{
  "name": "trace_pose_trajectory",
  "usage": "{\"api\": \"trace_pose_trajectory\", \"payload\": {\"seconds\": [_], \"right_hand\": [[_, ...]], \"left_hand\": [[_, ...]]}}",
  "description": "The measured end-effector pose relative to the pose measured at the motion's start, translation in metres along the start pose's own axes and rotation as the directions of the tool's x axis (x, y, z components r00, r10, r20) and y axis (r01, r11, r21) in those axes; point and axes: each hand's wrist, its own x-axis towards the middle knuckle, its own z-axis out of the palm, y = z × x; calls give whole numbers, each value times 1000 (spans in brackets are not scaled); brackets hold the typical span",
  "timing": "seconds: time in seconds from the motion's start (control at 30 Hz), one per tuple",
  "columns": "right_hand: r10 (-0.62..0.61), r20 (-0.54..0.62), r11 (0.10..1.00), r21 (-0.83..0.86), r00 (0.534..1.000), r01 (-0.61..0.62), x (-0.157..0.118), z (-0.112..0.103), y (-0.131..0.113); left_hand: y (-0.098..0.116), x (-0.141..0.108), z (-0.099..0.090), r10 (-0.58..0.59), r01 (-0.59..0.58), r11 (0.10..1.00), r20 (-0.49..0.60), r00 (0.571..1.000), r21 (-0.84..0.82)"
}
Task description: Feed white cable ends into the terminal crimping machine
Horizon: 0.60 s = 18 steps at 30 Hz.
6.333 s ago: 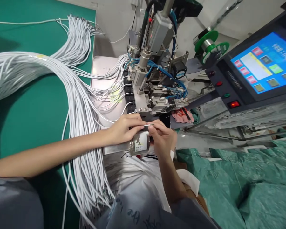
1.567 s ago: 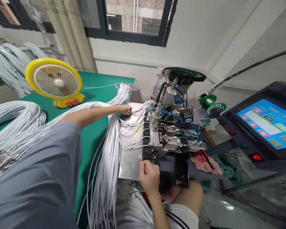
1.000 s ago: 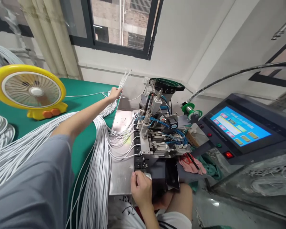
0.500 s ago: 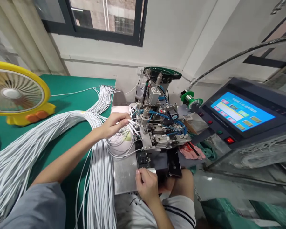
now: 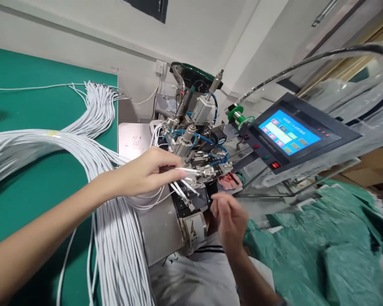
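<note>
My left hand (image 5: 161, 170) is closed on several white cables (image 5: 178, 191) in front of the machine. Their ends, some with small metal plugs (image 5: 190, 206), stick out past my thumb. To the right, my right hand (image 5: 230, 216) is blurred, its fingers curled together; whether anything is between them does not show. The bench machine (image 5: 188, 136), with metal cylinders and blue air tubes, stands just beyond my left hand. A thick bundle of white cables (image 5: 121, 250) runs under my left forearm.
A green-topped table (image 5: 19, 110) is on the left, beside a metal plate (image 5: 159, 229). A white container with a printed label (image 5: 195, 229) sits near my lap. To the right are a control panel (image 5: 290, 131), a green wire spool (image 5: 239, 117) and green sheeting (image 5: 306, 238).
The view has swung right and down; the yellow fan is out of sight. My left hand has drawn the cable ends away from the machine. My right hand has moved right, off my lap.
</note>
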Motion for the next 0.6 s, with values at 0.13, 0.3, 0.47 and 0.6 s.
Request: {"api": "trace_pose_trajectory", "payload": {"seconds": [0.13, 0.3, 0.47, 0.6], "right_hand": [[-159, 94, 987, -5, 983, 160, 42, 7, -40], [-225, 180, 971, -35, 958, 235, 56, 25, -62], [-66, 190, 996, 77, 980, 52, 54, 29, -63], [74, 238, 963, 235, 968, -132, 55, 29, -57]], "left_hand": [[-3, 1, 0, -35, 35, 998, 1, 999, -48], [0, 0, -1, -33, 33, 999, -6, 999, -22], [0, 0, 3, -65, 62, 995, -42, 997, -73], [-2, 1, 8, -128, 121, 981, -37, 991, -152]]}}
